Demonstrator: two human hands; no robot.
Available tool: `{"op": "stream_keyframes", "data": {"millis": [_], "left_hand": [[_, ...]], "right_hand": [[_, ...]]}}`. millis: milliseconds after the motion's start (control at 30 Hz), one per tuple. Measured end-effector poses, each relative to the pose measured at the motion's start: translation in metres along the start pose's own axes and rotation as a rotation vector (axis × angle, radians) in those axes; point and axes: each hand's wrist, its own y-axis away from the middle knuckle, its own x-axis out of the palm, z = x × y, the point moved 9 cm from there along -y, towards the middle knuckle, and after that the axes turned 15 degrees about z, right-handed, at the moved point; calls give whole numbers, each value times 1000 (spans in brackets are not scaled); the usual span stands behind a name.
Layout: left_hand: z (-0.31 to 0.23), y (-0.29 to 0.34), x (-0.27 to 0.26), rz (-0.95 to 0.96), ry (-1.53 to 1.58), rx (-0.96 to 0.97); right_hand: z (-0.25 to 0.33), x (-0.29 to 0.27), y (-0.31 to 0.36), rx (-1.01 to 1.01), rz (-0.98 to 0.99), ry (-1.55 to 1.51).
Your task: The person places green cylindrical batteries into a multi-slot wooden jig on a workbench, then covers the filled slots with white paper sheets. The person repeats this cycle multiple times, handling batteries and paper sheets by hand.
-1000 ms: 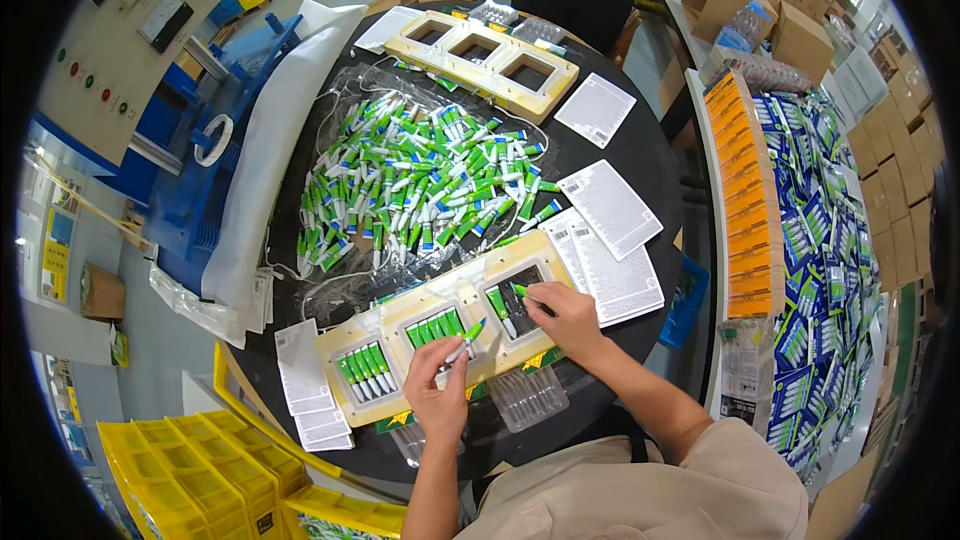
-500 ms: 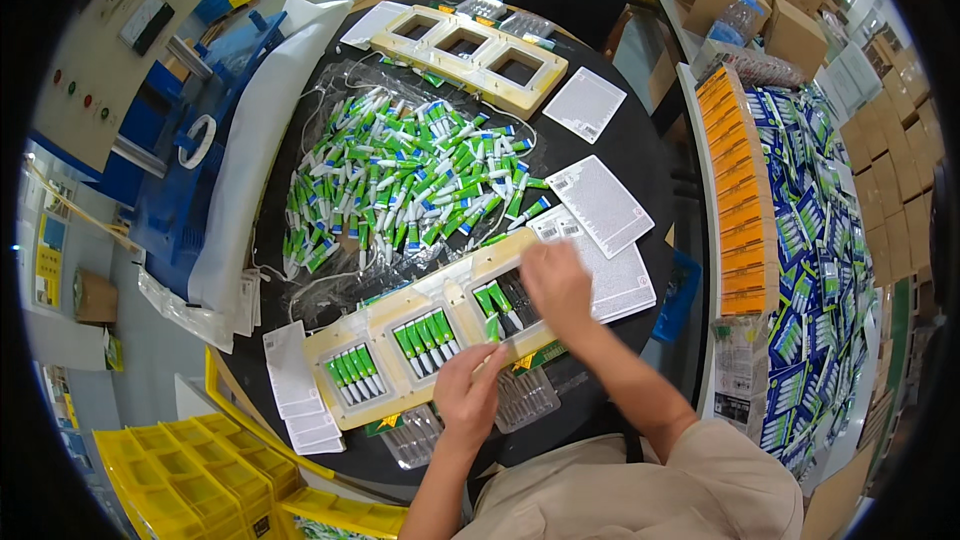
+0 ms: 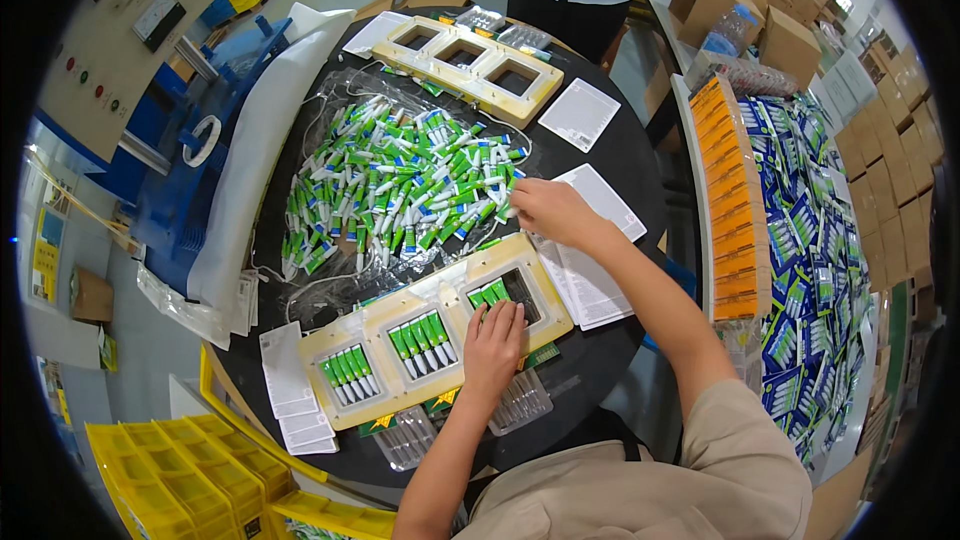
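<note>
Round blk table (image 3: 580, 370) sits under both hands. Biggest thing on it: pile of tubes (image 3: 405, 175), grn bodies w/ wht ends & some blue bits, jumbled every which way on clear plastic, just L of R hand (image 3: 555, 212) & beyond L hand (image 3: 494, 345). Near frame (image 3: 382, 360), cream/yellowish w/ 3 windows, lies tilted under L hand, its R end nearer the body than R hand. Far frame (image 3: 485, 62), similar but w/ bare windows, is well beyond both hands. Wht cards (image 3: 590, 300) lie partly under R hand & forearm, toward the body. R hand: fingers bunched at pile's R edge; can't tell if a tube is pinched. L hand: fingers bent, tips down at near frame's R window; can't tell if gripping or only pressing. Clear blister trays (image 3: 520, 403) lie btwn L hand & body. Smallest: loaded tubes (image 3: 490, 293), side by side, grn part away from body; some right at L fingertips, more rows in middle & L windows, L of that hand, wht ends bodyward.
</note>
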Motion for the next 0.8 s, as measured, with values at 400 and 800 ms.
{"op": "stream_keyframes", "data": {"millis": [400, 800], "left_hand": [[14, 23, 8, 95, 60, -103], [15, 18, 5, 185, 55, -88]], "right_hand": [[94, 28, 125, -62, -356, -175], [40, 7, 71, 130, -287, -133]]}}
